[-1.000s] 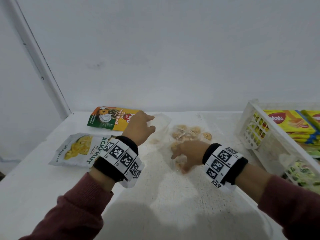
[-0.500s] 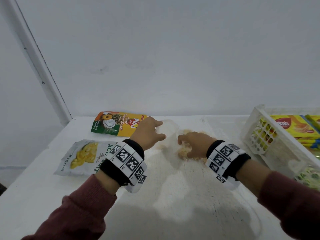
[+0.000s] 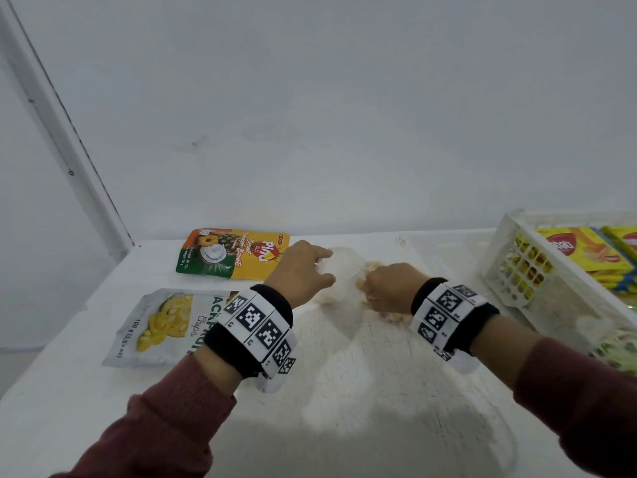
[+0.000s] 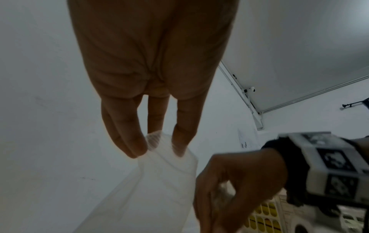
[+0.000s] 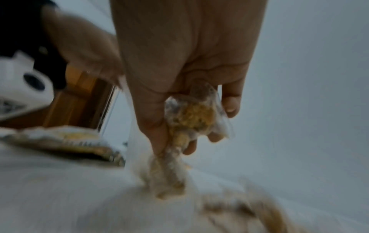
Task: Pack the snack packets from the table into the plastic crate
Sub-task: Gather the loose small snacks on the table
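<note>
Both hands meet over the middle of the white worktop [image 3: 344,391]: the left hand [image 3: 300,270] pinches the ribbed top edge of a clear snack bag [image 3: 341,281] between thumb and fingertips [image 4: 129,146], and the right hand [image 3: 389,288] has its fingers curled round the bag's lower part, bunching the yellow-brown snack pieces inside. Taking the clear snack bag as the landmark, the white plastic crate [image 3: 517,270] stands well off to its right at the worktop's edge, already holding yellow wafer packets [image 3: 582,253], and nothing lies between bag and crate. Left of the bag and nearer the person lies the white jackfruit chips pouch [image 3: 165,326], flat, its long axis running roughly towards the wall. Beyond that, left of the bag and close to the wall, lies the yellow and green pineapple biscuit pouch [image 3: 234,253], also flat, its long axis running left to right. The bag itself stretches between the two hands, its sealed top towards the left hand and its filled end down at the worktop; the right wrist view is blurred.
</note>
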The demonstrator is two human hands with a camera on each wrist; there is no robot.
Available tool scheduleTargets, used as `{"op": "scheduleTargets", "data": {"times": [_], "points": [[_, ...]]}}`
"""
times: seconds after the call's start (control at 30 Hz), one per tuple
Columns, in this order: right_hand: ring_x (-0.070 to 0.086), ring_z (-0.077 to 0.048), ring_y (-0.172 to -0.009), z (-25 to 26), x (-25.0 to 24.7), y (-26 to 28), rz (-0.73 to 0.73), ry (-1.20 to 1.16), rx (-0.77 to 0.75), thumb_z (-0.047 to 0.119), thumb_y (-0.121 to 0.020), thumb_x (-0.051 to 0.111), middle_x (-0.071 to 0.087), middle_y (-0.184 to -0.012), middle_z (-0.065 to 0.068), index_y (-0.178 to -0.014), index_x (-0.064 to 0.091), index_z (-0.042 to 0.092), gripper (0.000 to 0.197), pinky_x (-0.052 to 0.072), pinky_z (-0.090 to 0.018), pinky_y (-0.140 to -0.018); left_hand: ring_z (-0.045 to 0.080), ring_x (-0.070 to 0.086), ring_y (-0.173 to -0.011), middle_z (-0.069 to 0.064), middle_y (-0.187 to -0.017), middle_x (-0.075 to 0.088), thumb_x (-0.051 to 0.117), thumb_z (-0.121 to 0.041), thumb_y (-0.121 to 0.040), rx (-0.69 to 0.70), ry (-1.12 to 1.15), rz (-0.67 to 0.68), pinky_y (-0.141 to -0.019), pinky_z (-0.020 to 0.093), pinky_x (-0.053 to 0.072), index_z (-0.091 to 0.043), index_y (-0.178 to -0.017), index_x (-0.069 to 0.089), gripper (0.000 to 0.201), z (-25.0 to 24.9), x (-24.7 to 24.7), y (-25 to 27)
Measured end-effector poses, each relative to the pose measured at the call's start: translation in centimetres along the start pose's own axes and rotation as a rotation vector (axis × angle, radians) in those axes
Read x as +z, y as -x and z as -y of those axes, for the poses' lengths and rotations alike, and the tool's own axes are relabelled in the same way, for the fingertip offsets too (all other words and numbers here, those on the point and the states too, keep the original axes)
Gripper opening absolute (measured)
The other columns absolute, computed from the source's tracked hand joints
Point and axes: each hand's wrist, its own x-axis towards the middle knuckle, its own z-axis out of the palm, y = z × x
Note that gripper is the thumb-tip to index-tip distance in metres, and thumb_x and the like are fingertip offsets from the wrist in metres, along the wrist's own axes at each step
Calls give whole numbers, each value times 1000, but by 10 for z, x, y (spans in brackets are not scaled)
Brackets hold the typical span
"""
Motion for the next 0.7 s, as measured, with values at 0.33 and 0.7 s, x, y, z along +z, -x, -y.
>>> {"op": "scheduleTargets", "data": {"times": [0.33, 0.7], "points": [[59, -13, -81, -36, -71, 51, -476, -760, -165, 14, -84, 65, 67, -88, -1, -88, 72, 15, 8, 45, -23, -76, 14, 49, -91, 6, -107, 50, 68, -17, -81, 28, 20, 15, -80, 20, 37, -9, -122, 57, 43, -4, 3, -9], [59, -17, -86, -19, -57, 25, -395, -213, 34, 19, -91, 44, 63, -95, 6, -98, 67, 24, 24, 40, -26, -70, 12, 52, -88, 3, -112, 53, 70, -15, -80, 30, 133, -14, -78, 19, 38, -13, -126, 55, 49, -8, 3, -13]]}}
